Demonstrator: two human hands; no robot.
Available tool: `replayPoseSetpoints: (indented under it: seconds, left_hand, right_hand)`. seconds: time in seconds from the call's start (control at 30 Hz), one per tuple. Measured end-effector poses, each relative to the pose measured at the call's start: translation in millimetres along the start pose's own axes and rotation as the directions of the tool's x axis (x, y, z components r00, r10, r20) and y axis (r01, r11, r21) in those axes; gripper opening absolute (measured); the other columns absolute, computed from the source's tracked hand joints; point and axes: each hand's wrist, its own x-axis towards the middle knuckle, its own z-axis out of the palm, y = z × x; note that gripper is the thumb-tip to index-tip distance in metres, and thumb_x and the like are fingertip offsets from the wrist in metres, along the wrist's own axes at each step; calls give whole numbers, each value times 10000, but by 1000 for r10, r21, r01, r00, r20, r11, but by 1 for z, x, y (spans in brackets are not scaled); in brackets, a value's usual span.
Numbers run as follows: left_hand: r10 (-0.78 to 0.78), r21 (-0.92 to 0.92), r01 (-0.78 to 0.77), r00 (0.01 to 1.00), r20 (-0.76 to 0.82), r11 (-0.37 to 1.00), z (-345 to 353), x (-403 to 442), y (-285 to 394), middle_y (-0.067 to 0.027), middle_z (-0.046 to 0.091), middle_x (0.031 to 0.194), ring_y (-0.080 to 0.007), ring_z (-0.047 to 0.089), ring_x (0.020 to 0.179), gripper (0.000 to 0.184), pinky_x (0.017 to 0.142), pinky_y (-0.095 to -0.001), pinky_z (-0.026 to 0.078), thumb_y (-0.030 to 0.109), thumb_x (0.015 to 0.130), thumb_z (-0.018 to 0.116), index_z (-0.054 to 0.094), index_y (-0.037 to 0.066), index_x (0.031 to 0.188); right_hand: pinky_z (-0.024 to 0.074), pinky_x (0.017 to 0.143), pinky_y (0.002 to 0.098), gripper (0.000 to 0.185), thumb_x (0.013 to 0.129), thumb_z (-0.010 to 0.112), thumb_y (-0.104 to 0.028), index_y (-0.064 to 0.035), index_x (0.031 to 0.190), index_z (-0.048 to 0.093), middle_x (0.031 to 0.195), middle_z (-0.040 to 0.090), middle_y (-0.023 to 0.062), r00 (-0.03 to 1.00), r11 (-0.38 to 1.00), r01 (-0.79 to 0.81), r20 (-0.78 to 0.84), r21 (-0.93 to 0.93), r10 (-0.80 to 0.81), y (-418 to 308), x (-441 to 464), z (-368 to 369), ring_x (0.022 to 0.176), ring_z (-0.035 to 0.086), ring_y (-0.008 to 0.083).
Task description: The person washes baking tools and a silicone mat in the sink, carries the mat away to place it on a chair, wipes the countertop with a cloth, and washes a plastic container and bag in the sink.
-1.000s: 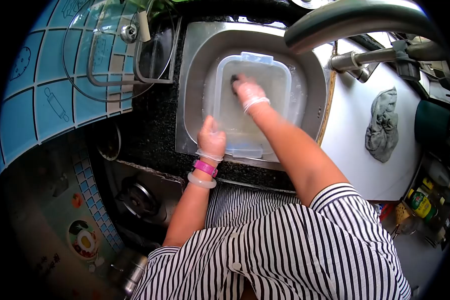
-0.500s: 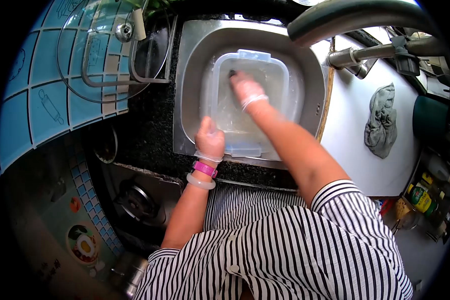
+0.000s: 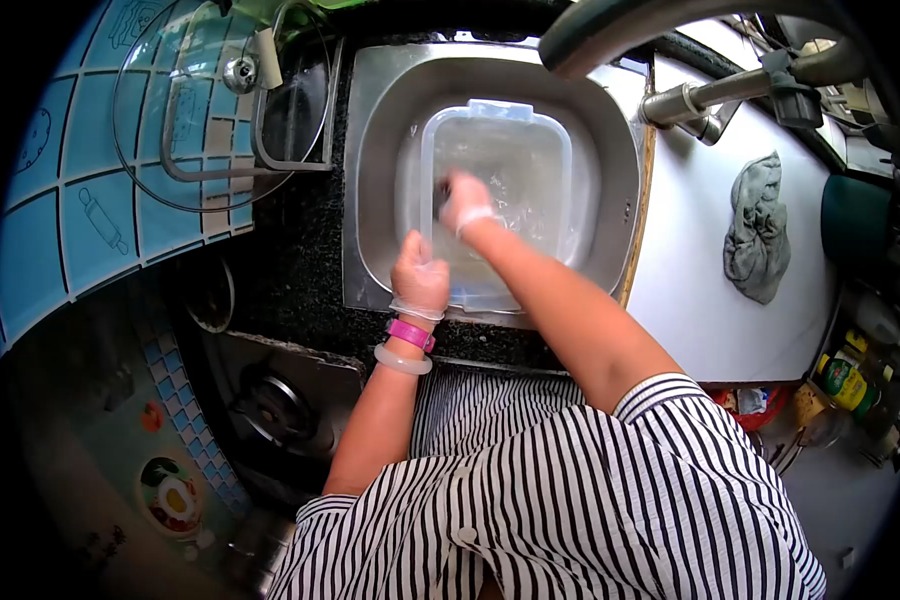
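Note:
A clear plastic container [image 3: 535,185] with cloudy liquid in it stands in the steel sink [image 3: 610,170]. My right hand [image 3: 465,203], in a thin clear glove, is inside the container near its left wall, its fingers closed around a small dark thing [image 3: 443,190] too blurred to name. At the container's lower left corner, my left hand [image 3: 420,278], gloved too, has its fingers wrapped round the rim. A pink band and a pale bangle are on the left wrist.
A faucet [image 3: 670,30] reaches over the sink from the upper right. On the white counter at right lies a grey cloth [image 3: 757,230]. A glass lid [image 3: 130,130] stands at upper left, and a stove burner [image 3: 275,405] is at lower left.
My right hand has moved left and toward me inside the container, with the dark thing. My left hand has stayed at the rim. The view has shifted slightly.

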Motion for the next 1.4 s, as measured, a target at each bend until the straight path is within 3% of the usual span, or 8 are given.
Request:
replayPoseSetpoints:
  seconds: [0.13,0.23,0.43,0.63,0.93,1.03,1.1,1.4]
  left_hand:
    - [111,-13,-113,989,-96,994,5,0,-15,-131,535,697,-244,523,600,247,614,-356,476,-24,696,563,542,20,939]
    - [128,-42,-128,992,-4,991,1,5,-5,-112,579,741,-218,557,649,296,655,-335,490,-33,701,561,562,4,995]
    - [92,-31,-91,996,5,995,0,3,4,-68,583,768,-176,541,687,244,667,-318,486,-50,706,535,547,12,941]
    - [85,-87,-80,995,60,993,-1,4,-7,-64,576,783,-132,538,745,240,688,-285,477,-60,715,532,536,-6,949]
    - [32,-176,-7,990,138,984,-3,2,13,20,521,854,-87,484,792,330,709,-222,429,-97,710,484,559,16,1011]
    - [34,-62,-27,992,121,998,-4,3,11,-28,619,850,-137,574,771,318,738,-270,485,-89,706,534,570,-8,1011]
    - [52,-206,-29,993,108,978,-1,4,3,-42,620,881,-129,572,789,327,736,-272,486,-86,708,537,562,-12,1025]
    - [80,-138,-70,994,72,988,-1,1,8,-29,571,816,-116,524,740,249,684,-270,469,-83,706,524,530,-14,945]
  right_hand:
    - [467,947,409,345,735,567,7,-40,1070,639,1115,648,235,888,485,-156,-93,860,451,-19,35,-17,1115,598,365]
    - [470,944,388,371,753,585,-36,-60,1117,654,1144,642,225,984,922,40,-175,384,30,5,27,8,1115,599,351]
    - [512,873,413,287,734,625,-168,-15,960,713,1013,667,243,846,938,169,533,-302,19,-2,-27,2,978,643,393]
    - [513,844,415,326,818,506,-167,32,1015,674,1045,642,296,950,635,-302,171,711,260,-18,11,-25,991,645,407]
    - [497,875,418,340,780,546,-214,9,978,708,1061,658,249,821,977,158,568,-142,-50,-21,-39,-38,1008,648,373]
    - [527,766,396,291,773,566,-174,28,934,700,935,663,280,877,616,-480,328,625,351,-26,-5,-48,884,690,324]
    - [525,811,416,295,788,553,-170,38,942,695,958,645,317,959,633,-279,175,722,223,-23,9,-32,921,679,357]
    - [502,910,415,313,788,578,-146,-9,1036,711,1100,666,218,814,928,161,577,-336,68,-1,-50,-22,1060,639,359]
